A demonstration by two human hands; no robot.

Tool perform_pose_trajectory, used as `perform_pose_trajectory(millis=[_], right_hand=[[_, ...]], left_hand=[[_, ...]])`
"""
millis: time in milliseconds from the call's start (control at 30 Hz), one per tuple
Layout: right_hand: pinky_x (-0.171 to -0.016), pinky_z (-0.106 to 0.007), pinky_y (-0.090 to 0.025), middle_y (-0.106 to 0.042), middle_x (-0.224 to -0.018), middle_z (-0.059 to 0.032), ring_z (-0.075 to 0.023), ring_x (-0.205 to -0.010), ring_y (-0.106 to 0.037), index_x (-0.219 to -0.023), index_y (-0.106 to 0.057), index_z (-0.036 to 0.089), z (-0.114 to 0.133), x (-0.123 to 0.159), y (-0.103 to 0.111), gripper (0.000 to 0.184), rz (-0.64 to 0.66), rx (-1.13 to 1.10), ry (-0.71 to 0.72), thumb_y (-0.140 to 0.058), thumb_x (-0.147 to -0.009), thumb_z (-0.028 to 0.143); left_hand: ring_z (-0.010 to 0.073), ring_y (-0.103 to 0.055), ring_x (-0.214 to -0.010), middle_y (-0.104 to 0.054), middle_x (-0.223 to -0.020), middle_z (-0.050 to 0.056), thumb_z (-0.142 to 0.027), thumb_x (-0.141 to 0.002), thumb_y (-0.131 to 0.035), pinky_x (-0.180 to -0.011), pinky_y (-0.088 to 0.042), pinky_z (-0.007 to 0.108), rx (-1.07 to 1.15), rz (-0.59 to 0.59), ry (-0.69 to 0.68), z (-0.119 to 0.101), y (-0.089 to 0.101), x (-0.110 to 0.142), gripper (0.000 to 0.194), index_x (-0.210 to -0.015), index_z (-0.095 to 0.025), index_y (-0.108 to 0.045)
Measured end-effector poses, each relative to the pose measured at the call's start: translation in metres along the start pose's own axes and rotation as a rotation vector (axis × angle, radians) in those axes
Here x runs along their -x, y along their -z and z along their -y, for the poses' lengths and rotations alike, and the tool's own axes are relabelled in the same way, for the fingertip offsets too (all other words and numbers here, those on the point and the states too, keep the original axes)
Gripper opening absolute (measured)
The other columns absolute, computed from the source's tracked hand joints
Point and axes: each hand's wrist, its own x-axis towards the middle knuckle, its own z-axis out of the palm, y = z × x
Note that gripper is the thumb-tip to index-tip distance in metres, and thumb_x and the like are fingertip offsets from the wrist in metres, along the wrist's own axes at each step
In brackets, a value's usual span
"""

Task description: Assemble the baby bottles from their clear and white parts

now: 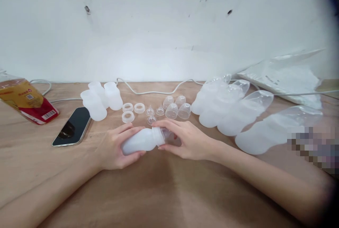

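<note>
A white baby bottle lies tilted on its side between my hands, its collar end pointing right. My left hand is wrapped round the bottle's base. The fingers of my right hand close on the collar end, where a clear nipple shows partly behind them. Just beyond lie several clear nipples, white collar rings and clear domed caps. Open white bottle bodies stand behind my left hand.
Several capped bottles stand in a row at the right. A dark phone and a red-and-yellow labelled bottle are on the left. A white cable runs along the wall, and a clear plastic bag lies back right.
</note>
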Motion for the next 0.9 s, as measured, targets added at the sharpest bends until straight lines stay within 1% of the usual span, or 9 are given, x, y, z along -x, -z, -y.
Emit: perform_pose_trajectory(millis=[67,133,333,500,600,667,767,833,900], right_hand=[[-0.06,-0.025,-0.04,-0.061,-0.09,-0.0036,-0.0129,-0.067,-0.054,-0.111,-0.045,0.018,-0.001,0.001,-0.003,0.041,0.029,0.027,-0.027,-0.056,-0.076,0.037],[-0.055,-0.024,-0.038,-0.06,-0.077,-0.0015,-0.0108,-0.057,-0.051,-0.109,-0.046,0.016,-0.001,0.0,-0.006,0.043,0.051,-0.001,-0.076,-0.056,-0.075,0.041],[-0.046,-0.02,-0.031,-0.05,-0.059,0.0027,-0.0072,-0.048,-0.042,-0.083,-0.052,0.014,0.004,-0.001,-0.01,0.033,0.066,-0.187,-0.184,-0.058,-0.073,0.045],[-0.039,-0.018,-0.022,-0.034,-0.051,0.0058,-0.0048,-0.044,-0.03,-0.061,-0.041,0.016,0.014,-0.001,-0.013,0.036,-0.007,-0.486,-0.423,-0.052,-0.075,0.047],[-0.034,-0.019,-0.015,-0.021,-0.04,0.0093,-0.004,-0.034,-0.019,-0.058,-0.037,0.018,0.014,-0.005,-0.015,0.042,0.066,-0.74,-0.604,-0.043,-0.078,0.054],[-0.033,-0.02,-0.016,-0.02,-0.035,0.0101,-0.0042,-0.03,-0.019,-0.057,-0.04,0.018,0.012,-0.007,-0.013,0.045,0.158,-0.767,-0.669,-0.038,-0.079,0.057],[-0.042,-0.022,-0.032,-0.043,-0.041,0.004,-0.0077,-0.036,-0.04,-0.067,-0.051,0.015,0.008,-0.007,-0.004,0.044,0.184,-0.488,-0.527,-0.04,-0.079,0.055],[-0.054,-0.024,-0.039,-0.06,-0.07,-0.0022,-0.0111,-0.054,-0.052,-0.091,-0.054,0.014,0.007,-0.003,0.001,0.038,0.107,-0.216,-0.296,-0.051,-0.076,0.049],[-0.06,-0.025,-0.04,-0.06,-0.091,-0.0045,-0.013,-0.067,-0.054,-0.109,-0.046,0.016,0.007,0.0,0.004,0.045,0.038,-0.012,-0.109,-0.058,-0.073,0.041]], left_hand=[[0.0154,-0.055,-0.074,-0.055,-0.09,0.006,-0.033,-0.073,-0.056,-0.063,-0.047,0.026,-0.016,-0.007,-0.028,0.002,-0.001,0.002,0.044,-0.114,-0.019,-0.047],[0.0153,-0.055,-0.072,-0.054,-0.09,0.006,-0.033,-0.074,-0.056,-0.061,-0.046,0.026,-0.044,-0.004,-0.06,0.004,-0.001,0.003,0.044,-0.115,-0.019,-0.046],[0.0153,-0.056,-0.07,-0.055,-0.09,0.007,-0.033,-0.077,-0.053,-0.06,-0.046,0.026,-0.158,-0.026,-0.137,0.004,-0.002,0.005,0.042,-0.116,-0.017,-0.045],[0.0183,-0.058,-0.073,-0.059,-0.086,0.009,-0.027,-0.077,-0.057,-0.063,-0.043,0.029,-0.32,-0.155,-0.247,-0.001,-0.002,0.0,0.043,-0.115,-0.012,-0.046],[0.0193,-0.058,-0.074,-0.061,-0.084,0.008,-0.026,-0.076,-0.058,-0.064,-0.041,0.032,-0.426,-0.179,-0.272,-0.003,-0.003,-0.002,0.042,-0.114,-0.011,-0.047],[0.0189,-0.058,-0.074,-0.061,-0.084,0.008,-0.028,-0.077,-0.057,-0.066,-0.041,0.032,-0.416,-0.167,-0.245,-0.003,-0.004,-0.003,0.04,-0.112,-0.012,-0.049],[0.0175,-0.057,-0.074,-0.061,-0.084,0.006,-0.035,-0.076,-0.057,-0.066,-0.041,0.031,-0.287,-0.127,-0.159,-0.002,-0.003,-0.003,0.039,-0.11,-0.015,-0.052],[0.0172,-0.056,-0.075,-0.06,-0.087,0.005,-0.038,-0.075,-0.057,-0.067,-0.042,0.03,-0.203,-0.088,-0.089,-0.002,-0.001,-0.003,0.041,-0.11,-0.017,-0.052],[0.0172,-0.055,-0.076,-0.059,-0.089,0.005,-0.039,-0.075,-0.056,-0.067,-0.042,0.03,-0.155,-0.044,-0.033,-0.002,0.001,-0.002,0.042,-0.111,-0.019,-0.051]])
